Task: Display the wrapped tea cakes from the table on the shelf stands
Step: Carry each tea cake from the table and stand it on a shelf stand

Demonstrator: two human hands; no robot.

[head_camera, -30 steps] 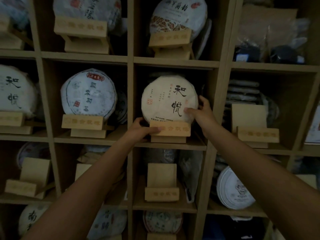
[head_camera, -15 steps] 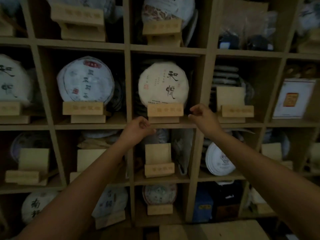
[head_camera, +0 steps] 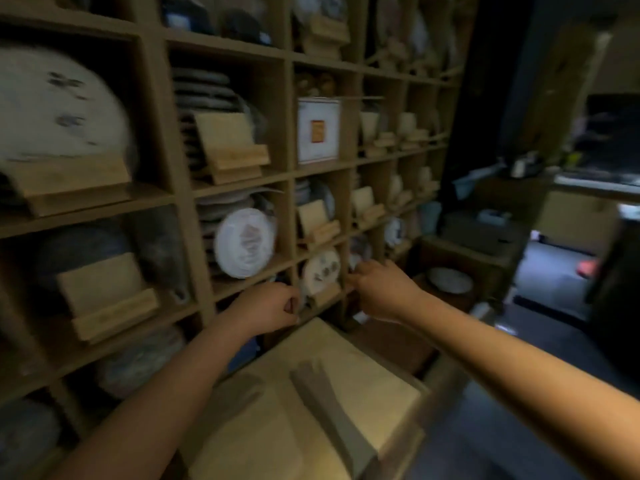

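Observation:
The white wrapped tea cake (head_camera: 59,105) with black characters stands on its wooden stand (head_camera: 72,183) in a shelf cell at the far left. My left hand (head_camera: 266,306) hangs in front of the shelf with loosely curled fingers and holds nothing. My right hand (head_camera: 381,289) is also free of any object, fingers loosely bent, near a lower cell where a small pale cake (head_camera: 320,271) sits on a stand. An empty wooden stand (head_camera: 228,147) stands in the cell to the right of the placed cake. The frame is blurred by motion.
The wooden grid shelf (head_camera: 166,140) fills the left and centre, with more cakes, stands and a white box (head_camera: 318,131). A light wooden table top (head_camera: 311,403) lies below my arms. A dark low cabinet with a plate (head_camera: 450,280) and a counter (head_camera: 588,185) lie to the right.
Both hands let go of the cake and its stand and drew back and down. The view swung to the right, so the placed cake now sits at the far left.

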